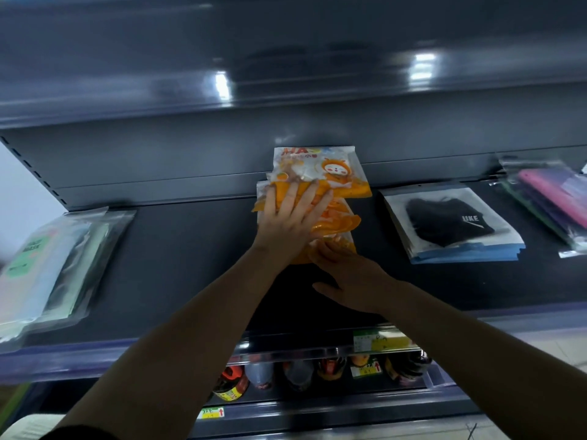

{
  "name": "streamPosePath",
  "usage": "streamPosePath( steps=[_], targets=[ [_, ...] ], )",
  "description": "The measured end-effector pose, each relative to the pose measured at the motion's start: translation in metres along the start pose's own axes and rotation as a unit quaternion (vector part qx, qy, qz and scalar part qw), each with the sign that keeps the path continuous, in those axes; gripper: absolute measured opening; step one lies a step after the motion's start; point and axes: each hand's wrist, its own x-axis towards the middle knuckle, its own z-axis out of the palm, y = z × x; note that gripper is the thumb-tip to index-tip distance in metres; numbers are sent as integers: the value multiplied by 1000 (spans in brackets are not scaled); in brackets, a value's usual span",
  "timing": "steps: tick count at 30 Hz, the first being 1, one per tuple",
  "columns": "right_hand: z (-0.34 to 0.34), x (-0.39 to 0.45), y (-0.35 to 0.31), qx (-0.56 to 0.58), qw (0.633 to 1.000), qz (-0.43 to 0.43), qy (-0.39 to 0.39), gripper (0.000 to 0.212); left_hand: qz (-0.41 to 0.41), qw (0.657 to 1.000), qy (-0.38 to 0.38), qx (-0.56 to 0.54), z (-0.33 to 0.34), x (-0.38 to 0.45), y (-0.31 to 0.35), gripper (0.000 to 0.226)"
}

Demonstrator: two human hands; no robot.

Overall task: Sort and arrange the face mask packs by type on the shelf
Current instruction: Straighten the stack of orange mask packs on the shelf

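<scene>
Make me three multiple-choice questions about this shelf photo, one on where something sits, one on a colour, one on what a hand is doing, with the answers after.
1. Where does the stack with the black mask pack on top lie on the shelf?
A. Right of the orange packs
B. Left of the orange packs
C. On the shelf below

2. What colour is the label on the pile at the far left?
A. Red
B. Green
C. Black

3. What is the left hand doing?
A. Hanging idle off the shelf
B. Gripping a bottle
C. Pressing flat on the orange packs

Answers: 1 A, the stack lies right of the orange packs, with bare shelf between. 2 B, a green label shows on the leftmost pile. 3 C, its straight fingers lie spread on the orange packs, while the right hand touches their near edge.
</scene>
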Motion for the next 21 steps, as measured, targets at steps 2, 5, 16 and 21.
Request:
streamPosePath(
  steps=[2, 5, 16, 21],
  targets=[
    [-1, -3, 3, 7, 1000, -2, 19, 62, -9, 1000, -13, -10, 1, -6, 4, 80],
    [-9, -11, 3, 54, 960, -34, 273, 31, -49, 997, -23, -56, -1, -16, 7, 76],
    [-76, 49, 38, 587, 730, 219, 274, 33, -313, 890, 52, -327, -28, 2, -21, 37],
    [-87, 46, 57, 692, 671, 213, 161, 22, -664, 471, -97, -572, -34, 17, -56, 42]
  ],
)
